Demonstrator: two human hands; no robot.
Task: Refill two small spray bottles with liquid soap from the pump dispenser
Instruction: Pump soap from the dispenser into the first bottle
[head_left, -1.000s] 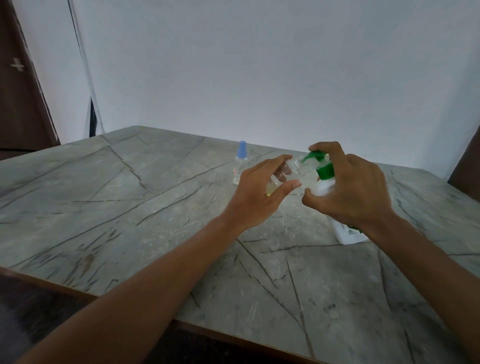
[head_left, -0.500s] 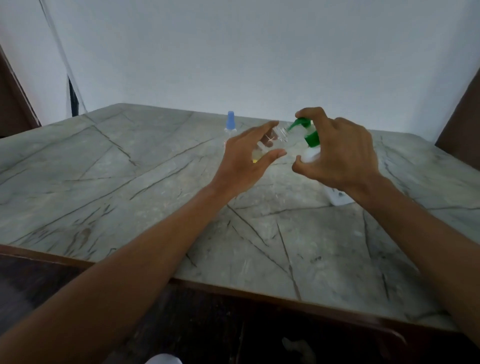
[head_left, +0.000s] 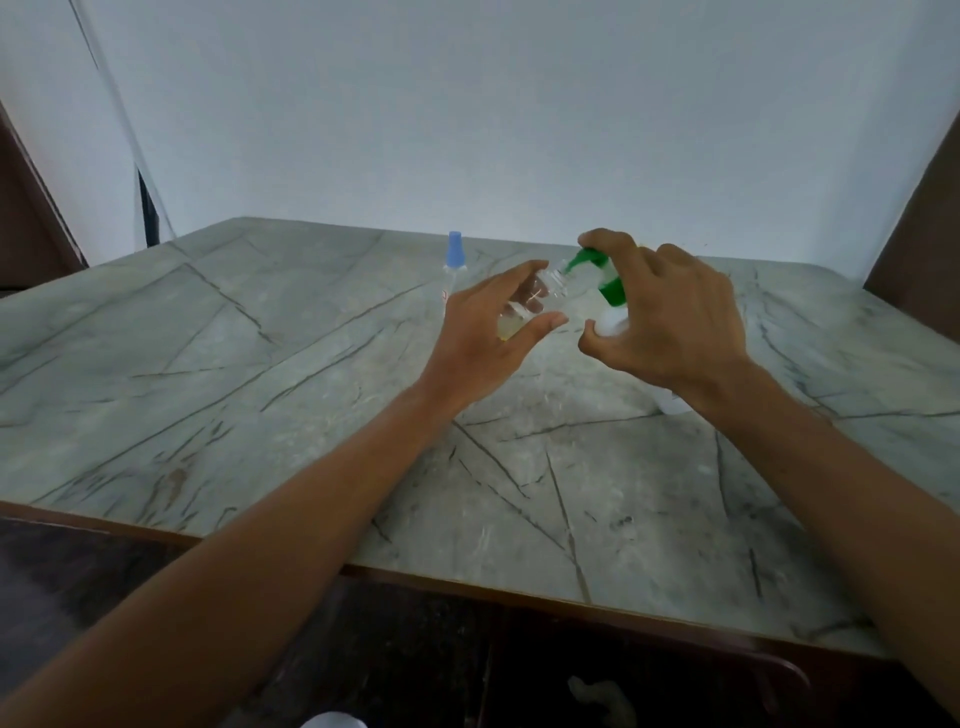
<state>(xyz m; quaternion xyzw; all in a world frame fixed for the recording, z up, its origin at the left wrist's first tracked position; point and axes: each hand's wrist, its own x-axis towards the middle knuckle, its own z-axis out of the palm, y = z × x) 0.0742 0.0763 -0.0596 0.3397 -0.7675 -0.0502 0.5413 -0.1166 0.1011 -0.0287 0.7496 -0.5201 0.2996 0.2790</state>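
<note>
left hand (head_left: 475, 340): bare | right hand (head_left: 675, 322): bare | forearms (head_left: 311, 525): bare to frame edge

- Pump dispenser (head_left: 609, 291): body mostly hidden behind the right hand (head_left: 675, 317). Only the green pump head, the white shoulder and a sliver of base under the wrist show.
- Clear open bottle (head_left: 537, 301): base and far side are covered by the palm and fingers of the left hand (head_left: 483, 343). Whether the nozzle tip touches its mouth cannot be told.
- Blue-capped spray bottle (head_left: 454, 257): just beyond the left hand, lower body hidden behind the fingers. The red mark is too small to read.
- Left forearm (head_left: 260, 571), right forearm (head_left: 883, 519): cut off at the picture's edges.
- Worktop (head_left: 234, 374): cut off outward of both hands.
- White rounded object (head_left: 328, 721): nearer than the left hand, cut by the lower edge, unidentifiable.
- Pale shape (head_left: 597, 696): below the worktop's near edge, blurred, unidentifiable.
</note>
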